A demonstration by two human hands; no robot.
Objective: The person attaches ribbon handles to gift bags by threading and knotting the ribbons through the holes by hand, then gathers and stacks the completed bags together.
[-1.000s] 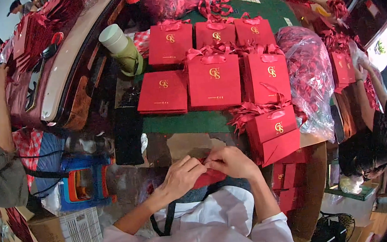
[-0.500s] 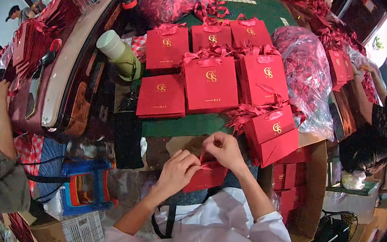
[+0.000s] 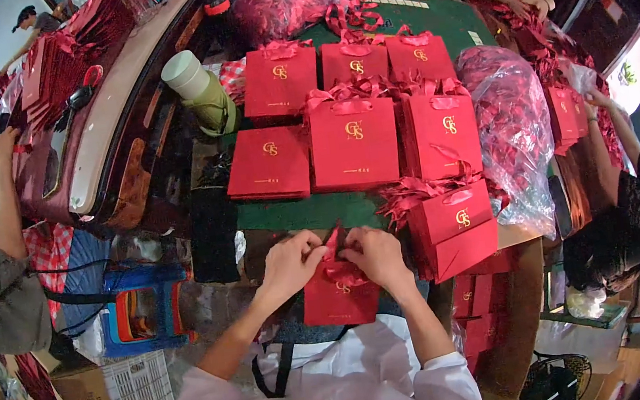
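Observation:
A red paper gift bag (image 3: 341, 305) with a gold emblem rests close to my body, below the table's near edge. My left hand (image 3: 293, 263) pinches red ribbon (image 3: 333, 245) at the bag's top. On the other side of the ribbon, my right hand (image 3: 375, 253) is closed with its fingertips at the same ribbon; the fingers partly hide it. Finished-looking red bags stand in stacks ahead of my hands, the nearest one a front bag (image 3: 353, 141). To the right of my right hand a tilted stack of bags (image 3: 455, 223) leans with ribbons on top.
Clear plastic sacks of red ribbon lie at the right (image 3: 507, 129) and back (image 3: 287, 0). A pale green bottle (image 3: 195, 91) stands left on the green tabletop (image 3: 298, 213). A cardboard box (image 3: 525, 311) holding red bags is at my right. Co-workers sit at both sides; a blue stool (image 3: 146, 309) is left.
Both hands have drawn slightly apart and lifted the ribbon. More of the bag's front, with its emblem, shows below them.

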